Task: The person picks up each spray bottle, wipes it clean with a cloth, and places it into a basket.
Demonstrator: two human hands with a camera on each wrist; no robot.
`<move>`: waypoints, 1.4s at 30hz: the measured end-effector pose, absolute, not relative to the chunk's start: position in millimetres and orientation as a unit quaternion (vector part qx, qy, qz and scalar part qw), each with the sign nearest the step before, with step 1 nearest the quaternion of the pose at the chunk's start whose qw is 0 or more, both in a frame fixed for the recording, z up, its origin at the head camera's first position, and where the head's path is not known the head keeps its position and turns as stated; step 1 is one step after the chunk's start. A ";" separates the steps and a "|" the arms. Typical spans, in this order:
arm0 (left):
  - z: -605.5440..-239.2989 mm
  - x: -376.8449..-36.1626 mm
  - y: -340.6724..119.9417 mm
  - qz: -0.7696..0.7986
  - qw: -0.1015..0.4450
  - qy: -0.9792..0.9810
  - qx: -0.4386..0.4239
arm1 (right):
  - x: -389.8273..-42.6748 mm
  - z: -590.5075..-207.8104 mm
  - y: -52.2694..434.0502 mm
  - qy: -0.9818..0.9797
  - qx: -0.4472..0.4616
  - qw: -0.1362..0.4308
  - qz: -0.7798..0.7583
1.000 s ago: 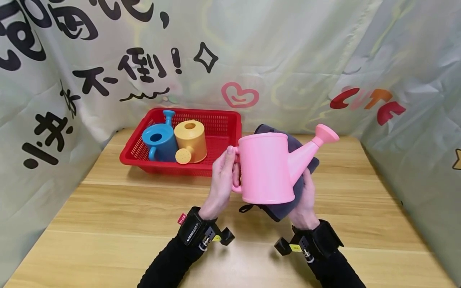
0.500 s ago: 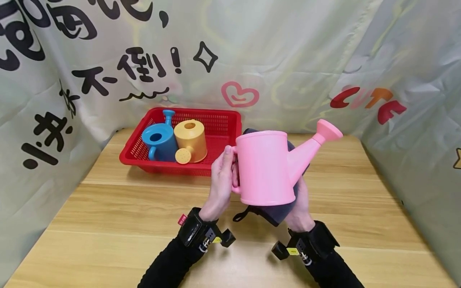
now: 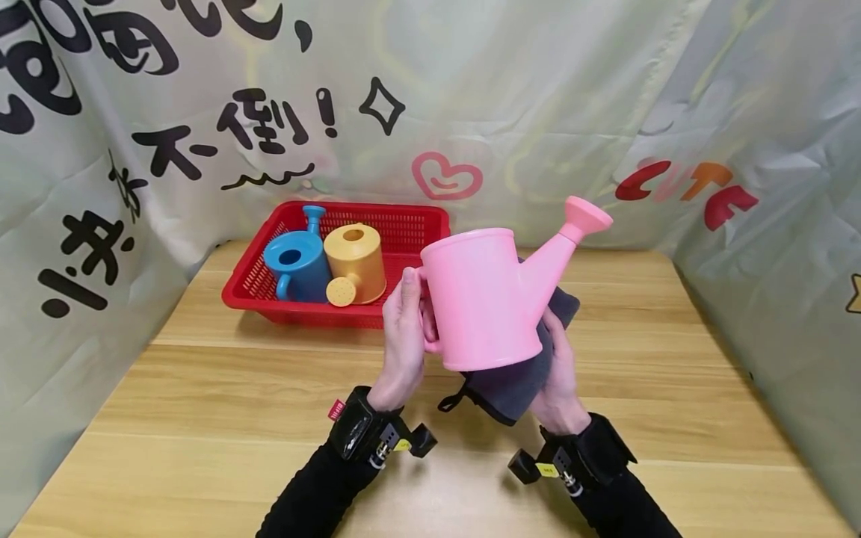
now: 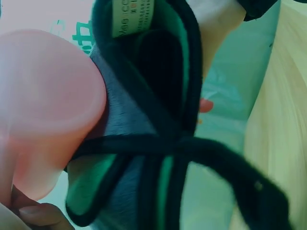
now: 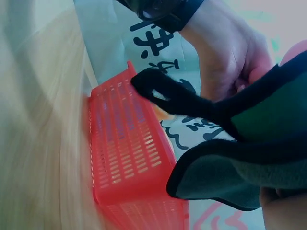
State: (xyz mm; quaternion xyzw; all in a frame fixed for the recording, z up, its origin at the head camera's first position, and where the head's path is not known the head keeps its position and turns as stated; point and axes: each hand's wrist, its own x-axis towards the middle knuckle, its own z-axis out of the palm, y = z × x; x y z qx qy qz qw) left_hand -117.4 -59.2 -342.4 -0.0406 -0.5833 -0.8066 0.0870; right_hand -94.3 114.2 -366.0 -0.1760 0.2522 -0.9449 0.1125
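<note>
So right in the middle of the head view there's a pink watering can (image 3: 480,299) held up off the wooden table (image 3: 202,418), tilted a bit so its spout points toward the upper right of the frame. The left hand (image 3: 402,336) sits just left of center, fingers curled around the can's handle, thumb up along the outside. The right hand (image 3: 554,373) is lower right of the can, and it grips a dark grey cloth (image 3: 514,377) pressed against the can's bottom and back side; the fingers are wrapped into the cloth, so that hand is clamped on the cloth, not on the can itself. A little black loop hangs off the cloth's lower left edge. In the left wrist view the can's pink base fills the left side, blurry, with the cloth (image 4: 139,120) right up against it, showing black trim, a green lining and a sewn-in label at the top. The right wrist view has the same cloth (image 5: 240,163) across the right side, the left hand (image 5: 225,52) at the top, and a red basket (image 5: 129,163) in the lower middle. Back in the head view that red basket (image 3: 417,224) sits on the table in the upper left of center, well apart from the hands, with a blue watering can (image 3: 296,261) and a yellow watering can (image 3: 355,261) standing side by side in it, touching. Both wrists wear black straps with small cameras.
</note>
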 end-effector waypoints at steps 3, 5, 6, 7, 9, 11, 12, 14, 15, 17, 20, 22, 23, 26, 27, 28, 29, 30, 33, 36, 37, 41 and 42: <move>-341.0 -118.6 -60.1 -0.806 0.089 -0.583 -0.050 | -97.7 -364.7 117.6 0.250 -0.189 0.111 -0.943; -339.5 -118.4 -60.3 -0.805 0.085 -0.584 -0.063 | -99.9 -363.9 120.8 0.258 -0.182 0.100 -0.943; -338.8 -118.1 -60.3 -0.804 0.083 -0.585 -0.071 | -100.8 -363.8 122.7 0.265 -0.178 0.091 -0.943; -338.2 -117.6 -60.2 -0.803 0.081 -0.586 -0.079 | -101.8 -363.7 124.6 0.273 -0.172 0.081 -0.943; -336.8 -116.4 -59.9 -0.796 0.077 -0.592 -0.096 | -103.5 -363.5 128.7 0.286 -0.164 0.065 -0.942; -336.3 -115.1 -59.5 -0.786 0.080 -0.603 -0.112 | -104.8 -363.9 133.0 0.292 -0.163 0.056 -0.941; -336.3 -114.6 -59.3 -0.779 0.082 -0.610 -0.120 | -105.3 -364.0 135.1 0.297 -0.166 0.049 -0.939; -336.4 -113.6 -58.7 -0.765 0.089 -0.624 -0.136 | -105.9 -364.1 139.6 0.307 -0.165 0.036 -0.937; -336.6 -113.2 -58.3 -0.758 0.092 -0.629 -0.147 | -106.1 -364.2 141.8 0.314 -0.162 0.025 -0.935; -336.9 -112.7 -57.4 -0.745 0.095 -0.638 -0.171 | -107.0 -364.8 146.7 0.334 -0.150 -0.006 -0.930; -337.3 -112.6 -55.8 -0.732 0.086 -0.643 -0.207 | -107.8 -365.0 154.8 0.367 -0.108 -0.053 -0.922; -337.7 -112.9 -54.4 -0.723 0.074 -0.649 -0.226 | -108.8 -365.4 160.5 0.383 -0.086 -0.075 -0.917; -338.2 -112.8 -53.6 -0.716 0.070 -0.655 -0.232 | -109.0 -365.3 163.4 0.391 -0.075 -0.081 -0.914; -340.5 -112.6 -51.0 -0.693 0.058 -0.674 -0.248 | -110.4 -365.6 172.1 0.416 -0.055 -0.096 -0.903; -341.6 -112.6 -50.2 -0.684 0.053 -0.682 -0.252 | -111.1 -365.7 175.5 0.425 -0.048 -0.098 -0.899; -342.5 -112.5 -49.2 -0.676 0.049 -0.689 -0.257 | -111.8 -365.7 178.8 0.438 -0.042 -0.100 -0.892; -343.3 -112.3 -48.4 -0.669 0.043 -0.695 -0.261 | -112.6 -366.0 182.5 0.452 -0.036 -0.100 -0.885; -344.3 -112.2 -47.3 -0.663 0.033 -0.700 -0.265 | -113.5 -366.3 186.4 0.464 -0.031 -0.099 -0.880; -346.8 -111.4 -43.1 -0.642 0.002 -0.716 -0.274 | -117.2 -367.8 198.9 0.515 -0.019 -0.097 -0.851; -351.0 -110.7 -37.5 -0.624 -0.033 -0.729 -0.280 | -121.0 -369.8 211.7 0.570 -0.004 -0.095 -0.816; -352.8 -110.3 -35.5 -0.616 -0.040 -0.735 -0.281 | -122.1 -370.6 215.8 0.587 0.001 -0.096 -0.804; -362.5 -109.3 -28.3 -0.582 -0.059 -0.757 -0.291 | -124.1 -374.5 230.7 0.631 0.024 -0.087 -0.771; -365.1 -109.1 -26.8 -0.573 -0.061 -0.763 -0.294 | -124.2 -375.6 233.9 0.635 0.026 -0.083 -0.768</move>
